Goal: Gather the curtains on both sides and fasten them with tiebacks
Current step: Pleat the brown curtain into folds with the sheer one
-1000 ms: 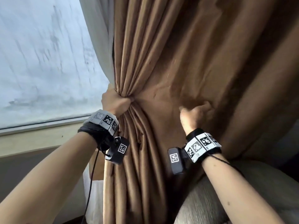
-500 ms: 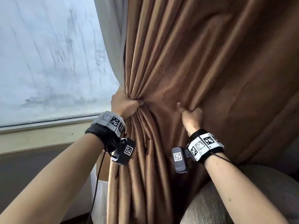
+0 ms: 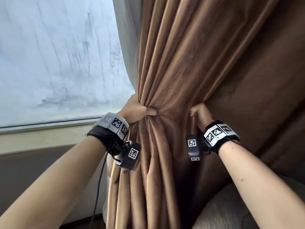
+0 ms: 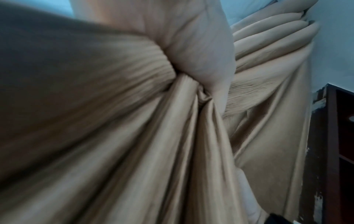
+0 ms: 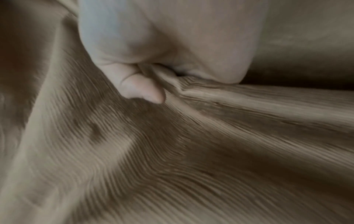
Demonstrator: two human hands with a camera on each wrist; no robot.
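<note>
A brown ribbed curtain point(image 3: 189, 63) hangs to the right of the window, with a pale lining point(image 3: 127, 47) along its left edge. My left hand point(image 3: 140, 109) grips a bunch of its folds at sill height, thumb pressed across the front. In the left wrist view the folds point(image 4: 191, 121) fan out below the left hand point(image 4: 199, 57). My right hand point(image 3: 200, 113) holds a fold further right, its fingers hidden in the cloth. The right wrist view shows the right hand point(image 5: 153, 71) pinching the curtain point(image 5: 172, 144). No tieback is in view.
The frosted window point(image 3: 57, 63) and its sill point(image 3: 46, 136) fill the left. A grey upholstered seat point(image 3: 239, 210) sits at the lower right. A dark wooden shelf unit point(image 4: 337, 144) stands behind the curtain in the left wrist view.
The right hand moved right and took hold of a fold further out. The left hand kept its grip on the bunched folds.
</note>
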